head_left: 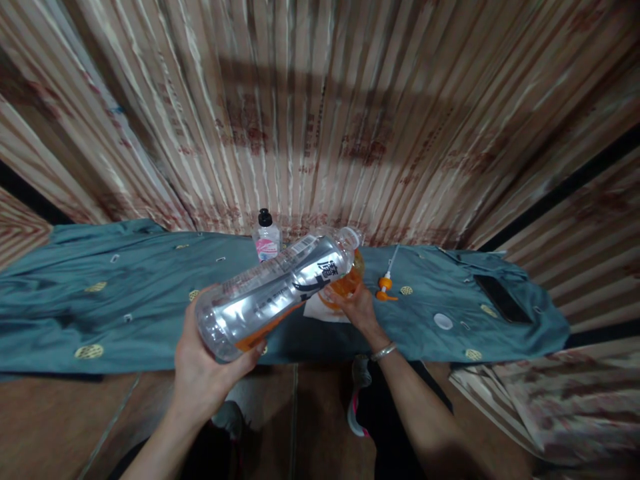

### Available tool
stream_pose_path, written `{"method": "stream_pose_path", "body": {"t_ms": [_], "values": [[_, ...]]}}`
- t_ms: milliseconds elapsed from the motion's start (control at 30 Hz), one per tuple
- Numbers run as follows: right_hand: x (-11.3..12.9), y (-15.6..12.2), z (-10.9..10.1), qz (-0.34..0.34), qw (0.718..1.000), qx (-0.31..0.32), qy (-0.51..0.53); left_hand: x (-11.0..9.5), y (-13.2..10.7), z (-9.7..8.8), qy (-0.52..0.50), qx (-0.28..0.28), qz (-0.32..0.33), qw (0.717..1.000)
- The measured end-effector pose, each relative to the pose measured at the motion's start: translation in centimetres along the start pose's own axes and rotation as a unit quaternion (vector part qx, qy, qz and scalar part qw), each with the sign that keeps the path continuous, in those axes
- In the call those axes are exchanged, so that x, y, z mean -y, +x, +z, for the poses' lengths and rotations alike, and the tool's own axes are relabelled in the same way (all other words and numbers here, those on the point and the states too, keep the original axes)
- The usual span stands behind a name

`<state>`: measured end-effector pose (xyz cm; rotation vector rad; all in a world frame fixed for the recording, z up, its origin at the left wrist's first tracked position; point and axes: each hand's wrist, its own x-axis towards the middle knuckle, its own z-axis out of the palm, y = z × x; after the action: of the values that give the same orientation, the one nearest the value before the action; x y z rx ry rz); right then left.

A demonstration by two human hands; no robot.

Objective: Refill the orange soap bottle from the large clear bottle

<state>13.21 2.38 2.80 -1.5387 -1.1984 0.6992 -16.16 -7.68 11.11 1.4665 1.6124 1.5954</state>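
The left hand (203,373), left of and below the frame's centre, was wrapped around the base end of a large clear bottle (280,293) with a silver label. The bottle lay aslant across the middle of the picture, its uncapped-looking mouth pointing to the upper right. The right hand (359,308), just right of centre, held an orange container (356,272) with its fingers curled around the side. The bottle's mouth overlapped the container's top in this view; whether the two touched could not be told.

A white sheet (324,311) showed under the container, on the teal cloth (150,293) that ran across the middle of the frame. Behind the large bottle, left of centre, stood a small bottle (267,243) with a black cap. Right of the right hand lay an orange pump head (385,285) with its tube pointing up the frame. Farther right were a white disc (443,321) and a dark, flat rectangular object (501,298). A striped curtain (300,100) filled the upper frame.
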Motion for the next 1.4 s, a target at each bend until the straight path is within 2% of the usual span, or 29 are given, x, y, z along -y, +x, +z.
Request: {"method": "stream_pose_path", "body": {"t_ms": [500,633,767,1400], "values": [[0.68,-0.03,0.01,0.014,1.000,0.011,0.004,0.85,0.22,-0.45,0.010,-0.008,0.018,1.000],[0.37,0.09,0.01,0.017,1.000,0.005,0.000,1.03,0.48,-0.75,0.012,0.020,0.017,1.000],[0.06,0.09,0.12,0.005,1.000,0.009,0.002,0.84,0.14,-0.39,0.006,-0.010,0.017,1.000],[-0.15,0.28,0.04,-0.004,0.999,0.021,0.035,0.73,0.23,-0.43,0.014,-0.007,0.035,0.999]]}}
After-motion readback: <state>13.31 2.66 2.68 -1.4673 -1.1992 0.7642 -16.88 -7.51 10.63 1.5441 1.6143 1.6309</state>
